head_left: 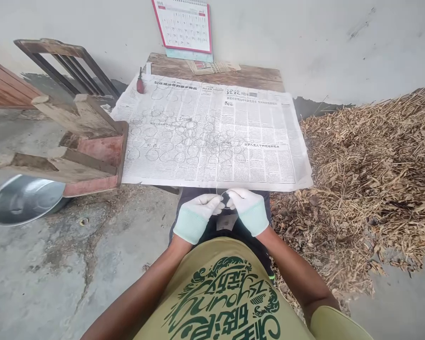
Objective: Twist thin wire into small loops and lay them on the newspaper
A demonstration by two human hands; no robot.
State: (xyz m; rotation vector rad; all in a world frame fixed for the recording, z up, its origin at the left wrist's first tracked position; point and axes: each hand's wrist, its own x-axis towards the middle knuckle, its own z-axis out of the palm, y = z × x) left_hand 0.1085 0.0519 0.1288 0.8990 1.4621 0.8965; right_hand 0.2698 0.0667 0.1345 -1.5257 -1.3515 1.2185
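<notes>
My left hand [198, 212], in a white glove with a pale green cuff, pinches a thin wire [217, 182] just in front of the table edge. One end of the wire sticks up over the newspaper. Close beside it, my right hand [248, 205], gloved alike, has its fingers closed on the same wire, which curves between the two hands. Many thin wire rings [152, 154] lie spread over the newspaper [262, 123], mostly on its left and middle. A red-handled screwdriver [140, 85] rests at the paper's far left corner.
A desk calendar [186, 26] stands at the back of the wooden table [262, 78] against the wall. On the left are an overturned wooden stool [95, 146], a chair [62, 66] and a metal basin [28, 198]. Dry stalks [368, 174] are heaped on the right.
</notes>
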